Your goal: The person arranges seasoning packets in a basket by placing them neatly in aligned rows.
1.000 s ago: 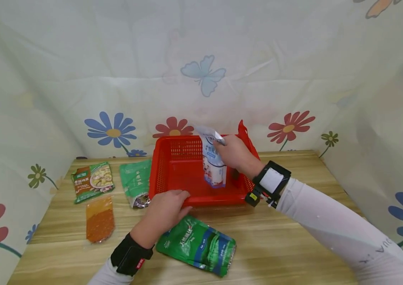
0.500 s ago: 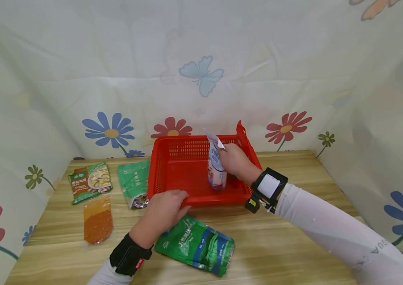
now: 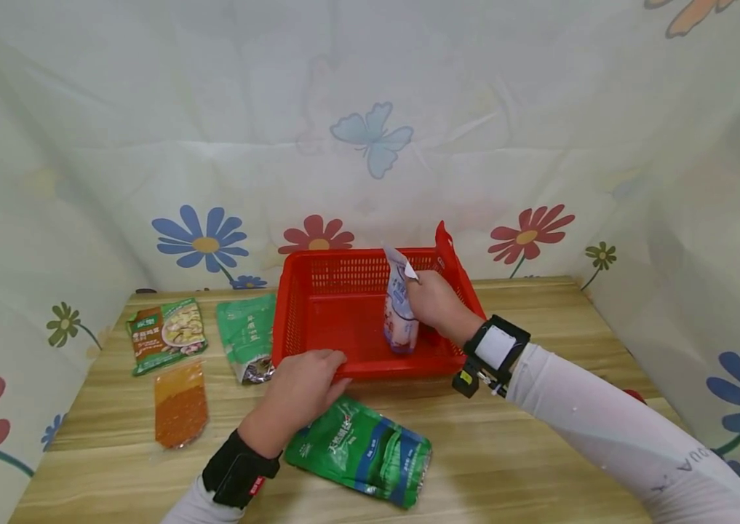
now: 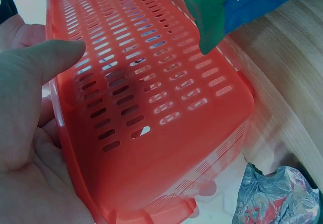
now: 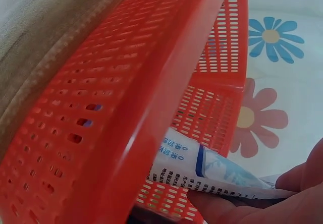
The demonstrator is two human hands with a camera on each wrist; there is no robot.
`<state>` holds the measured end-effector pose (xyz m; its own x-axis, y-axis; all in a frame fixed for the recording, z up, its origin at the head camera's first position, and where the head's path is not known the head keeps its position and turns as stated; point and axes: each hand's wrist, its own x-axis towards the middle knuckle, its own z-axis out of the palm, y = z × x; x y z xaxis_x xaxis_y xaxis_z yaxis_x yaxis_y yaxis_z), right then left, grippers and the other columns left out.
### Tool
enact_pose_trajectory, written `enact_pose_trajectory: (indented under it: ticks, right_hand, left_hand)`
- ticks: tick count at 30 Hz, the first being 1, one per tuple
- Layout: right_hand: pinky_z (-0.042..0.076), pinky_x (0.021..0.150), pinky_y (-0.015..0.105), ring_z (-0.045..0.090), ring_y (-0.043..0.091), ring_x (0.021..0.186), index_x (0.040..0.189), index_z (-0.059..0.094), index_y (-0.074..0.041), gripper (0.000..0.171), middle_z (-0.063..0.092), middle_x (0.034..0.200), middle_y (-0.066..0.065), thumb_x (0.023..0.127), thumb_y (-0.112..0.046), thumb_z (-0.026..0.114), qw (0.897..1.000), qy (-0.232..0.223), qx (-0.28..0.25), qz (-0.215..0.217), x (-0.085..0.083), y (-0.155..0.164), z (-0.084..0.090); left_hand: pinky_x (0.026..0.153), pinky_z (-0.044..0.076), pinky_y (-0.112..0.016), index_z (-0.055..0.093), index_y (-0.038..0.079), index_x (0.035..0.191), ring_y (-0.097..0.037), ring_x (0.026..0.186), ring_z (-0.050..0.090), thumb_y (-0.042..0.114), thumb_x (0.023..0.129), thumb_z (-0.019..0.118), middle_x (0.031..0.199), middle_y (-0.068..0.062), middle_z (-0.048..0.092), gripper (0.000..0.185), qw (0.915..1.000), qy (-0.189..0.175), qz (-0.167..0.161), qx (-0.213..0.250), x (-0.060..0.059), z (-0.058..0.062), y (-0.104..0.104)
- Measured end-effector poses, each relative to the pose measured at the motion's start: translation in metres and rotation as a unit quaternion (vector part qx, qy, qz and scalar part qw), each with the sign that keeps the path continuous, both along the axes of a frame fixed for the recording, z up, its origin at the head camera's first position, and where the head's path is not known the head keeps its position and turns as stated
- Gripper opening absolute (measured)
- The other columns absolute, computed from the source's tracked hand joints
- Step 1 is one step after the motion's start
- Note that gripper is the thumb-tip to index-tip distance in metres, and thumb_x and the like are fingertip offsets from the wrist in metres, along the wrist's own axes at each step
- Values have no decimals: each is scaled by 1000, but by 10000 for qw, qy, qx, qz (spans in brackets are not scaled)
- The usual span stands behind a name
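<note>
A red plastic basket (image 3: 337, 320) with slotted walls stands on the table. My left hand (image 3: 300, 387) holds its front rim, the thumb (image 4: 55, 57) against the outer wall and the fingers over the edge. Inside the basket, towards the right, my right hand (image 3: 438, 304) pinches a white and blue printed pouch (image 3: 400, 320) by its upper part. The pouch is roughly upright, its bottom low near the basket floor; I cannot tell if it touches. In the right wrist view, thumb and fingers close on the end of the pouch (image 5: 222, 176).
A green and blue pouch (image 3: 359, 453) lies before the basket. Left of it are another green pouch (image 3: 247, 331), a green and brown packet (image 3: 166, 335) and a clear packet with orange contents (image 3: 181, 407). A red packet (image 3: 446, 244) stands up at the basket's right side.
My right hand has moved the white and blue pouch slightly right and down inside the basket. The left hand stays on the rim.
</note>
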<state>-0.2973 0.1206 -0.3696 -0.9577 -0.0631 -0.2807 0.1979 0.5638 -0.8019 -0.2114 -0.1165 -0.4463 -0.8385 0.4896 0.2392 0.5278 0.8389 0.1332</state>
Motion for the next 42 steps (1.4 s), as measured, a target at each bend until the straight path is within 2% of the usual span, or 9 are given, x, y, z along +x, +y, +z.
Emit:
enact_pose_trajectory:
  ticks: [3,9,15,20,26,33,38,42]
  right_hand:
    - [54,61,25,69,31,102,145,53,-4,44,66,128,17,110,-29,44,9999,57,153,27,1,2,0]
    - [55,68,25,69,27,96,143,56,-5,44,71,121,15,110,-32,42,9971,249,700,193,8,11,-7]
    - [50,59,25,68,26,87,134,63,-4,38,72,106,13,109,-28,46,9924,428,1084,388,20,16,-11]
    - [50,56,23,67,23,81,128,67,-4,33,74,108,13,105,-24,56,9873,605,1353,572,25,15,-18]
    - [48,52,22,71,24,75,123,71,-7,32,76,101,9,100,-29,67,9815,603,1713,606,25,14,-21]
    - [49,52,20,69,19,72,120,72,-6,36,77,100,8,94,-31,75,9691,824,2231,651,23,10,-19]
    - [53,54,20,69,20,73,120,73,-5,36,77,101,10,92,-27,78,9671,957,2292,551,19,9,-17]
    - [54,53,20,70,20,71,123,71,-4,38,76,104,11,93,-26,77,9691,841,2291,367,15,10,-16]
  left_hand:
    - [70,61,-34,73,14,107,-13,76,68,38,87,81,92,1,76,32,10000,13,6,22,0,0,1]
    - [71,62,-35,73,14,108,-14,78,70,38,87,81,95,0,77,33,10000,-57,39,-15,0,1,1]
    - [70,61,-35,73,15,109,-14,79,70,40,88,80,96,0,77,34,9999,-80,108,-96,0,0,1]
    - [70,61,-35,73,15,108,-15,78,70,38,87,81,95,0,77,33,9999,-95,109,-40,0,0,1]
    - [72,62,-34,72,15,108,-14,77,69,39,87,82,95,0,77,33,9999,-87,87,-51,0,-1,1]
    - [70,61,-33,72,15,105,-13,75,67,37,87,82,92,1,76,30,9999,-89,48,28,1,0,1]
    - [72,61,-33,72,16,106,-13,76,68,38,87,81,93,1,76,31,9999,-77,68,-2,2,1,1]
    - [72,62,-34,72,15,105,-14,76,68,37,87,82,93,0,76,31,9999,-81,68,27,2,1,2]
